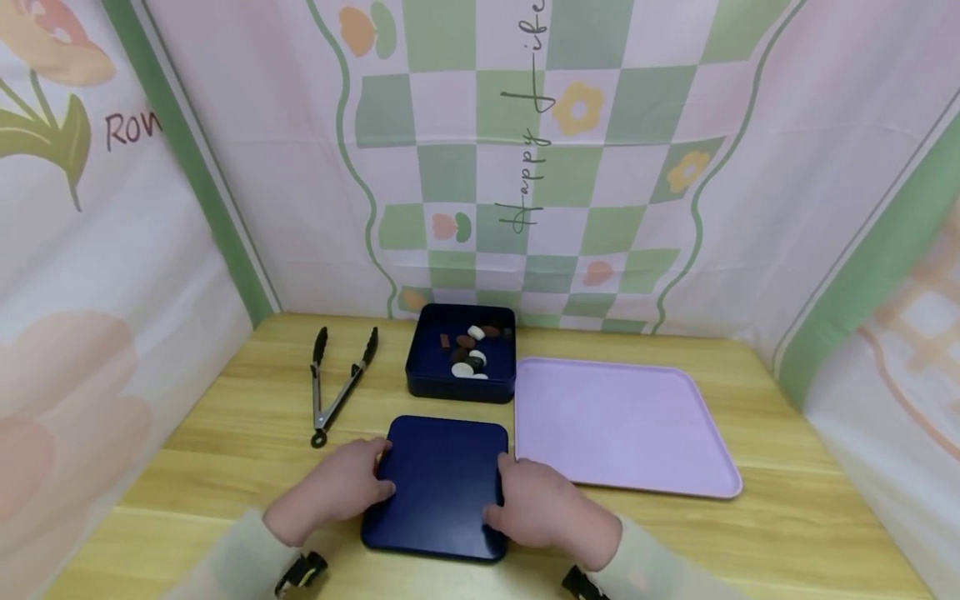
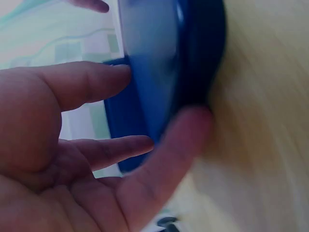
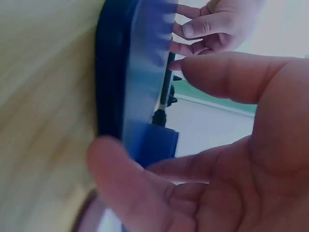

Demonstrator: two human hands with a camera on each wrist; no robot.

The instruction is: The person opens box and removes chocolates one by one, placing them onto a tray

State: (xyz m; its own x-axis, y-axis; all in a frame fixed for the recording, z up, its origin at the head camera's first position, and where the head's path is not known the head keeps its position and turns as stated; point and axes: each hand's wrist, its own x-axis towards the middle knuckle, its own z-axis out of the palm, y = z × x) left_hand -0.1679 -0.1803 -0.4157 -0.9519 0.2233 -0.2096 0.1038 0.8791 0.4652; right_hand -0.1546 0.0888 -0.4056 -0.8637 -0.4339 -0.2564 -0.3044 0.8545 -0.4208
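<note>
A flat, square dark blue lid [image 1: 442, 487] lies near the table's front, in front of a matching open box [image 1: 461, 389]. My left hand [image 1: 345, 482] grips the lid's left side, thumb at the top edge and fingers along the side. On the opposite side my right hand [image 1: 543, 504] holds it the same way. Up close in the left wrist view, a fingertip [image 2: 193, 125] touches the lid's side wall; the right wrist view shows a similar touch by a finger [image 3: 113, 164]. Inside the box are several white, brown and black pieces [image 1: 463, 369], some rounded, of unclear kind.
Metal tongs [image 1: 330, 408] with black tips lie spread on the left of the wooden table [image 1: 217, 450]. A purple tray [image 1: 622, 425] occupies the right, close beside the box and lid. A patterned curtain [image 1: 517, 167] hangs behind the table.
</note>
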